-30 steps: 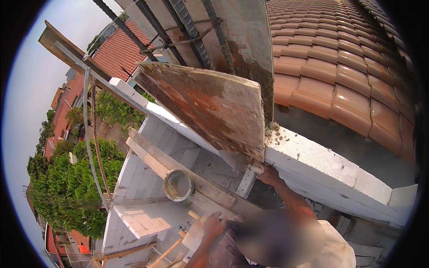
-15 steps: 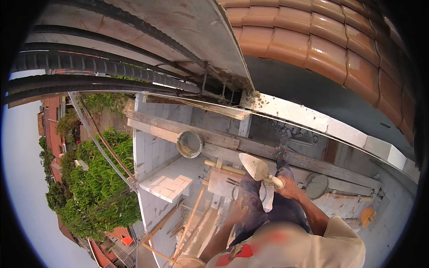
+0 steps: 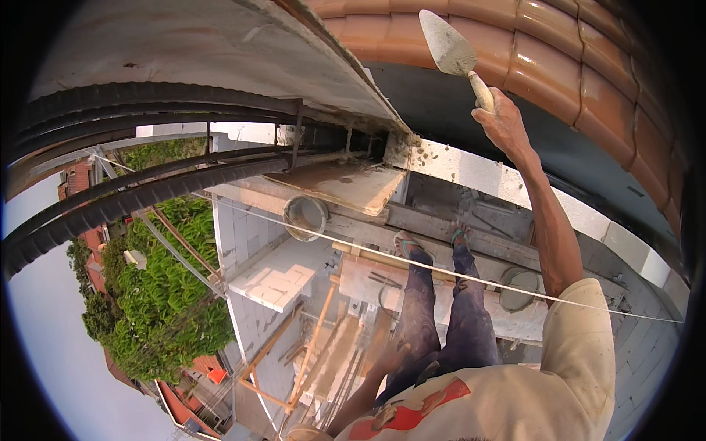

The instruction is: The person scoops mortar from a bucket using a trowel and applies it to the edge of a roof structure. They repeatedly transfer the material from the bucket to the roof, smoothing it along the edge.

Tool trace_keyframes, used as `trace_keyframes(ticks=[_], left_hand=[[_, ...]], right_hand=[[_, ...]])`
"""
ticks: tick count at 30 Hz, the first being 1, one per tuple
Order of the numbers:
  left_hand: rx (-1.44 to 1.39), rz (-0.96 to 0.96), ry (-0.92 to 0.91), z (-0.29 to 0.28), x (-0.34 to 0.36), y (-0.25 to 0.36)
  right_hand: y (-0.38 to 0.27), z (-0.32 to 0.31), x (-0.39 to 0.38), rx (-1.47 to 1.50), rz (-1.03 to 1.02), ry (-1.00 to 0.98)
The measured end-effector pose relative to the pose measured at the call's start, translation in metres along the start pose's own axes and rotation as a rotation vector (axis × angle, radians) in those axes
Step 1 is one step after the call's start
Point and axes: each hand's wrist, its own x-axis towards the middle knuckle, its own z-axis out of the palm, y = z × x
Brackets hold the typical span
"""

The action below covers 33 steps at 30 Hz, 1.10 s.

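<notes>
My right hand (image 3: 503, 123) is raised at the end of an outstretched arm, with its fingers wrapped round the pale handle of a pointed trowel (image 3: 450, 48). The trowel's blade, smeared with grey, points up and to the left in front of the orange roof tiles (image 3: 548, 55). Down beside my left thigh hangs my left hand (image 3: 391, 354); it is blurred and its fingers cannot be made out. Below the trowel runs a pale block wall top (image 3: 478, 167) with crumbs of mortar on it.
Dark ribbed steel bars (image 3: 147, 180) stick out at the left, near a board (image 3: 346, 184). A taut white string (image 3: 471, 277) crosses before my legs. My feet stand on scaffold planks (image 3: 368, 231) holding a mortar bucket (image 3: 306, 218) and another bucket (image 3: 521, 288). A deep drop lies below.
My right hand has lifted the trowel from in front of my legs up to the roof tiles. The view has shifted; the string and both feet now show. My left hand stays low.
</notes>
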Motion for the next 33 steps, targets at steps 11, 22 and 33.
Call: trace_keyframes(ticks=[11, 22, 33], left_hand=[[-0.116, -0.014, 0.013, -0.002, -0.025, 0.068], [-0.14, -0.049, 0.091, 0.023, -0.013, 0.009], [-0.127, -0.127, 0.067, 0.015, -0.017, 0.019]], right_hand=[[-0.021, 0.075, 0.088, -0.266, -0.206, -0.499], [-0.009, 0.104, 0.103, -0.371, -0.148, -0.598], [0.014, 0.116, 0.095, -0.3, -0.166, -0.541]])
